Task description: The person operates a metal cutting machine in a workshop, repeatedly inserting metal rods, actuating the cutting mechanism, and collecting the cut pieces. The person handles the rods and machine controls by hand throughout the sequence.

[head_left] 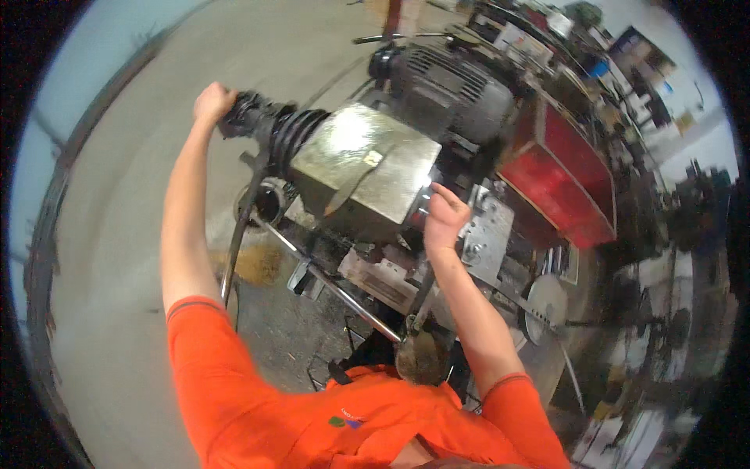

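Observation:
A boxy, bare-metal machine housing [367, 156] stands in front of me, with a strip-like lever or plate [351, 187] across its face. From its left end protrudes a black ribbed, pulley-like part [298, 134], then a dark, greasy end fitting [251, 116]. My left hand [214, 103] is closed at the outer end of that fitting; most of its fingers are hidden. At the housing's right end, my right hand [447, 222] has curled fingers, with one digit reaching to a shiny round part [426, 187]. Whatever lies inside that hand is hidden.
A finned electric motor [445, 92] sits behind the housing, with a red metal box [558, 172] to its right. Long steel bars [328, 285] cross below. A round weight-like knob [422, 356] is close to my body. Cluttered benches [539, 47] line the back right.

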### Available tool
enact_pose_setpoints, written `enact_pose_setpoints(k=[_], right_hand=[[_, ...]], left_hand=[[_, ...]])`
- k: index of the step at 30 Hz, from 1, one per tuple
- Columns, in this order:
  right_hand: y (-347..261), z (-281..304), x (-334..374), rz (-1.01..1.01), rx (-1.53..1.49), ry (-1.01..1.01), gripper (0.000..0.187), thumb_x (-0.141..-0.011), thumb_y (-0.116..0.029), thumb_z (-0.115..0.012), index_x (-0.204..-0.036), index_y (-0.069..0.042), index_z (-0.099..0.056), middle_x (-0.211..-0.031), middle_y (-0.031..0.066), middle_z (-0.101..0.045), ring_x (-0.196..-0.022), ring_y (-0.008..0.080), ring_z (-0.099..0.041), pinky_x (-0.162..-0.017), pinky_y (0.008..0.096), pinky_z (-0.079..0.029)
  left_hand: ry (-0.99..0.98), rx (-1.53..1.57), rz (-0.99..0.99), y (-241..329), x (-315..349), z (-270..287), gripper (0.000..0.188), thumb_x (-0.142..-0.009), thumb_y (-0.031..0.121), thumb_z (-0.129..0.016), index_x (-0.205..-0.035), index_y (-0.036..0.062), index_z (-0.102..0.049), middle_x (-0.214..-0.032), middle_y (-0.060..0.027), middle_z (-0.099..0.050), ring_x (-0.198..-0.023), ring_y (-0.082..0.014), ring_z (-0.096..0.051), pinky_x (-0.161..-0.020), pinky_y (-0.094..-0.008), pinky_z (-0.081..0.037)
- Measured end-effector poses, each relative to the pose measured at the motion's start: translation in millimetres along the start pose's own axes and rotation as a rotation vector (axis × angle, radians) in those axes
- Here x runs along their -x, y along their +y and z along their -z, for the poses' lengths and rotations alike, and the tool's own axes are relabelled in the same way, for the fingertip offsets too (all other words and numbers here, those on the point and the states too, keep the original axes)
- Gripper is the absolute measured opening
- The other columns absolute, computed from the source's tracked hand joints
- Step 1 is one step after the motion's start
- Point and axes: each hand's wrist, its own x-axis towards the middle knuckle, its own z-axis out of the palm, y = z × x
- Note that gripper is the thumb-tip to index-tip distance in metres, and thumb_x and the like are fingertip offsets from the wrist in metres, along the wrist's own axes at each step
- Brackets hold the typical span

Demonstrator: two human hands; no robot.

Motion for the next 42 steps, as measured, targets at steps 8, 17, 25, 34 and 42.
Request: enact_pose_setpoints(k=[8,17,25,34,42], right_hand=[[-50,11,10,0.385,0.107,0.177,0.042,-0.056,-0.007,-0.060,-0.098,-0.005,-0.060,-0.104,0.0157,-0.055,-0.100,0.0322,-0.051,-0.087,0.0394,-0.041],[-104,298,116,0.689,0.417,-0.340,0.033,-0.057,-0.019,-0.060,-0.087,-0.005,-0.060,-0.086,0.0084,-0.059,-0.071,0.0261,-0.056,-0.060,0.0373,-0.045],[68,633,278,-1.054,1.287,0.132,0.021,-0.063,-0.021,-0.053,-0.076,-0.011,-0.067,-0.091,0.0135,-0.063,-0.088,0.0283,-0.060,-0.079,0.0361,-0.048],[112,609,257,-0.803,1.169,-0.168,0.025,-0.062,-0.020,-0.053,-0.079,-0.009,-0.067,-0.090,0.0129,-0.064,-0.088,0.0283,-0.060,-0.079,0.0345,-0.048],[124,580,227,-1.014,1.370,-0.438,0.040,-0.070,-0.022,-0.051,-0.103,-0.003,-0.061,-0.110,0.0150,-0.058,-0.108,0.0270,-0.052,-0.093,0.0339,-0.039]], left_hand=[[-0.228,1.129,0.110,-95,-59,-55,0.042,-0.088,0.035,-0.048,-0.120,0.0075,-0.052,-0.099,-0.0102,-0.058,-0.085,-0.0178,-0.054,-0.075,-0.0311,-0.044],[-0.109,0.629,0.229,-72,179,86,0.048,-0.091,0.035,-0.042,-0.112,-0.0069,-0.053,-0.100,-0.0225,-0.059,-0.085,-0.0325,-0.059,-0.075,-0.0388,-0.050],[-0.318,0.642,0.299,-44,275,82,0.051,-0.090,0.037,-0.043,-0.119,-0.0054,-0.045,-0.104,-0.0228,-0.057,-0.089,-0.0357,-0.058,-0.077,-0.0382,-0.050],[-0.422,0.606,0.183,-22,272,114,0.055,-0.090,0.038,-0.043,-0.127,-0.0033,-0.037,-0.112,-0.0227,-0.054,-0.095,-0.0392,-0.055,-0.080,-0.0391,-0.049],[-0.572,0.627,0.071,-64,244,105,0.049,-0.088,0.040,-0.047,-0.122,0.0050,-0.045,-0.103,-0.0151,-0.058,-0.084,-0.0232,-0.059,-0.070,-0.0304,-0.046]])
